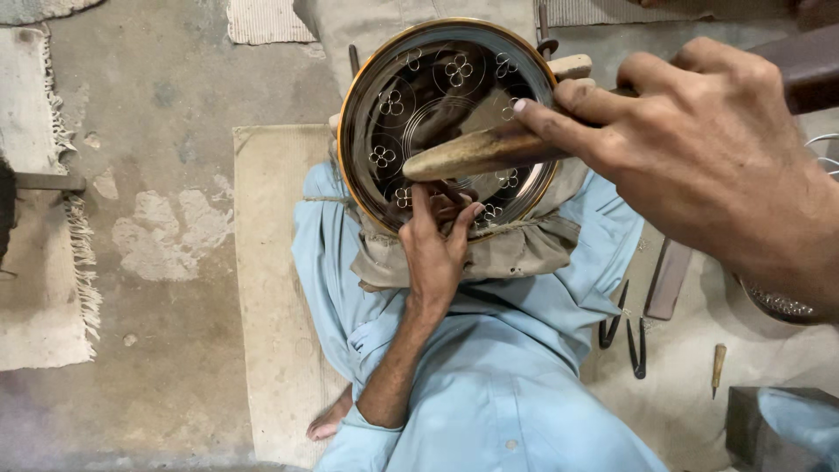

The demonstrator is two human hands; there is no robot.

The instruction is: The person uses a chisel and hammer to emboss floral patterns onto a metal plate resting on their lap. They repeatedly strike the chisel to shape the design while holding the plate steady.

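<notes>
We see a round metal plate [447, 122] with engraved flower patterns propped on a cloth-covered support [489, 253] in the person's lap. The left hand [437, 249] rests on the plate's lower rim, its fingertips [424, 201] pinched together on the engraved face; what they pinch is too small for us to tell. The right hand [699, 149] hovers above the plate's right edge, closed around a wooden hammer handle [476, 156] that crosses the plate's centre, ending just above the left fingertips. To the right of the plate, on the floor mat [271, 288], lie dark metal dividers [625, 328] and a small wooden-handled tool [717, 365].
</notes>
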